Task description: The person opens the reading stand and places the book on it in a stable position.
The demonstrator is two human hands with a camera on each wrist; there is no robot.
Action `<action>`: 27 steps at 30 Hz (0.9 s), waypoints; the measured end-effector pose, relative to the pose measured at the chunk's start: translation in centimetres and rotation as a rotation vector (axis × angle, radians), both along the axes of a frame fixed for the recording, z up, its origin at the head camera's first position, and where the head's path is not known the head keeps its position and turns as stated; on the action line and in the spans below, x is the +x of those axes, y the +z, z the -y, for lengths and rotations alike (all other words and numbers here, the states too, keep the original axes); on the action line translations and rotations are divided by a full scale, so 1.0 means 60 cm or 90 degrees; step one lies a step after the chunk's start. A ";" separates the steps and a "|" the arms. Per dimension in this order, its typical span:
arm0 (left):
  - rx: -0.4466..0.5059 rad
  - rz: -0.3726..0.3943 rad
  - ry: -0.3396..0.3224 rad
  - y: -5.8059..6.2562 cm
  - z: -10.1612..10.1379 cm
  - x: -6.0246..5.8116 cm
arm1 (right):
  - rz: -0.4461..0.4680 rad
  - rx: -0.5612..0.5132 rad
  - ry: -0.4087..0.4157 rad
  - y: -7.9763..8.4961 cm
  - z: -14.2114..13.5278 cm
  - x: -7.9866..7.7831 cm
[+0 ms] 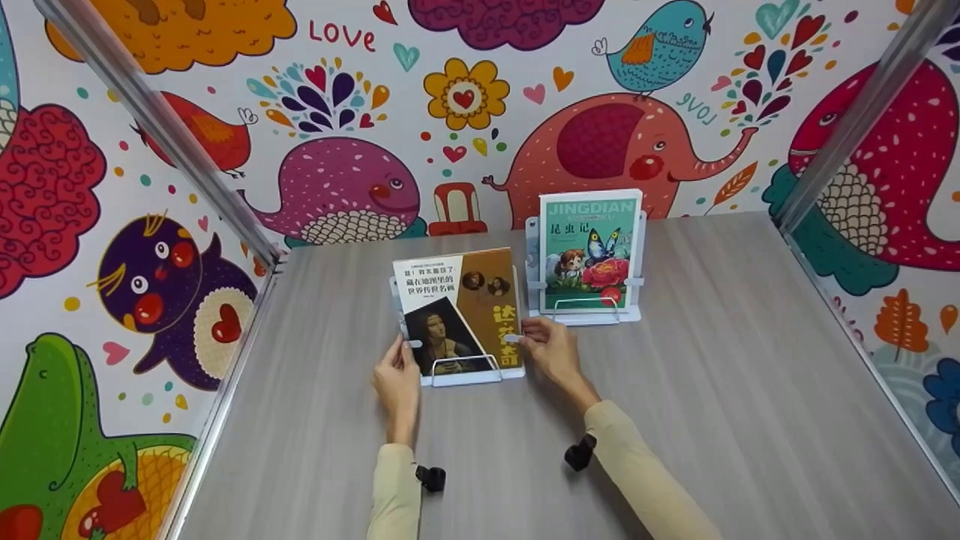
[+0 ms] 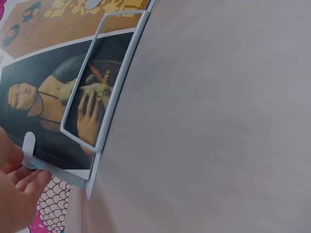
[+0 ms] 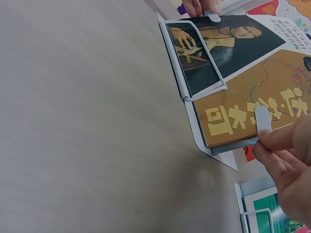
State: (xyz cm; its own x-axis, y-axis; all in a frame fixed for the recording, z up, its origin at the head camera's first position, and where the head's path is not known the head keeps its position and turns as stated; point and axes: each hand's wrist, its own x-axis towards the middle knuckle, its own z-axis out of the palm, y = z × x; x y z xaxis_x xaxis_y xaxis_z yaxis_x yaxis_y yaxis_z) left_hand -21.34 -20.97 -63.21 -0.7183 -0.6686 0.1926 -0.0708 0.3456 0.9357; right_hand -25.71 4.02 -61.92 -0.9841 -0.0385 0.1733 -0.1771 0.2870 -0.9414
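A brown, white and black book [image 1: 442, 330] with a portrait on its cover leans on a white book stand [image 1: 466, 379]. A wire holder [image 2: 82, 82] crosses the lower part of the cover. At the stand's left side, my left hand [image 1: 397, 386] grips the edge by the small side clip [image 2: 29, 148]. My right hand [image 1: 553, 352] pinches the opposite edge, its thumb at the right clip [image 3: 263, 119]. The stand's back is hidden behind the book.
Behind and to the right, a green book [image 1: 589, 255] with a butterfly stands on a second white book stand [image 1: 592, 318]. Both stands are on a grey wood-grain table [image 1: 315, 450]. Cartoon-printed walls [image 1: 465, 165] with metal posts [image 1: 172, 142] border the table.
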 end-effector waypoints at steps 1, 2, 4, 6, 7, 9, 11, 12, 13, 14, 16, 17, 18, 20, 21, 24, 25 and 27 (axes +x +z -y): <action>-0.001 -0.004 -0.004 -0.001 0.000 -0.002 | -0.004 0.002 -0.001 0.000 0.000 -0.004; -0.001 -0.007 -0.008 0.000 -0.001 -0.005 | -0.007 0.004 -0.001 0.000 0.001 -0.008; 0.001 0.002 -0.021 0.001 -0.002 -0.008 | 0.004 0.027 -0.008 0.001 0.000 -0.015; 0.006 0.012 -0.038 0.002 -0.003 -0.011 | 0.013 0.044 -0.016 0.003 0.000 -0.021; 0.008 0.016 -0.047 0.003 -0.004 -0.012 | 0.015 0.048 -0.019 0.004 0.000 -0.024; 0.003 0.023 -0.063 0.003 -0.004 -0.016 | 0.014 0.055 -0.025 0.006 0.001 -0.029; 0.005 0.029 -0.083 0.004 -0.003 -0.020 | 0.012 0.066 -0.035 0.008 0.003 -0.034; 0.004 0.032 -0.091 0.005 -0.003 -0.021 | 0.010 0.071 -0.038 0.009 0.004 -0.036; 0.000 0.037 -0.097 0.006 -0.002 -0.023 | 0.008 0.078 -0.044 0.010 0.005 -0.038; -0.002 0.040 -0.104 0.006 -0.001 -0.025 | 0.008 0.085 -0.049 0.011 0.006 -0.040; -0.006 0.050 -0.112 0.008 0.001 -0.029 | 0.015 0.096 -0.059 0.013 0.009 -0.043; -0.010 0.055 -0.113 0.010 0.001 -0.030 | 0.016 0.099 -0.062 0.013 0.010 -0.045; -0.012 0.061 -0.115 0.011 0.002 -0.032 | 0.018 0.098 -0.066 0.014 0.011 -0.046; -0.018 0.071 -0.122 0.013 0.003 -0.036 | 0.018 0.094 -0.072 0.014 0.013 -0.049; -0.021 0.079 -0.126 0.015 0.004 -0.038 | 0.016 0.090 -0.075 0.014 0.014 -0.050; -0.022 0.090 -0.149 0.018 0.005 -0.046 | 0.003 0.072 -0.087 0.012 0.017 -0.054; -0.022 0.093 -0.155 0.019 0.005 -0.048 | -0.002 0.066 -0.090 0.010 0.018 -0.055; -0.017 0.099 -0.166 0.020 0.006 -0.052 | -0.007 0.051 -0.092 0.007 0.021 -0.054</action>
